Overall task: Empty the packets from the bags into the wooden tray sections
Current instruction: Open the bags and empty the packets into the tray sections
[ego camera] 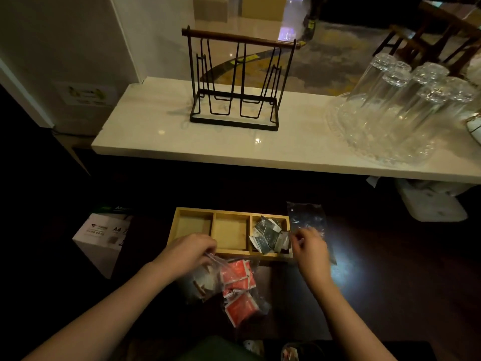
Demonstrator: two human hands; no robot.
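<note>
A wooden tray (213,222) with three sections lies on the dark lower surface. Its right section holds several dark packets (268,236); the left and middle sections hold nothing. An empty clear bag (307,217) lies just right of the tray. My left hand (191,250) pinches the top of a clear bag (240,289) of red packets in front of the tray. A second clear bag (201,282) with brownish packets lies beside it on the left. My right hand (308,246) hovers by the tray's right end with fingers apart, holding nothing.
A white box (102,237) of A4 paper stands to the left. Above, a pale marble counter (166,136) carries a black wire rack (234,100) and several upturned glasses (398,105) on a glass tray. White objects (432,201) sit under the counter at right.
</note>
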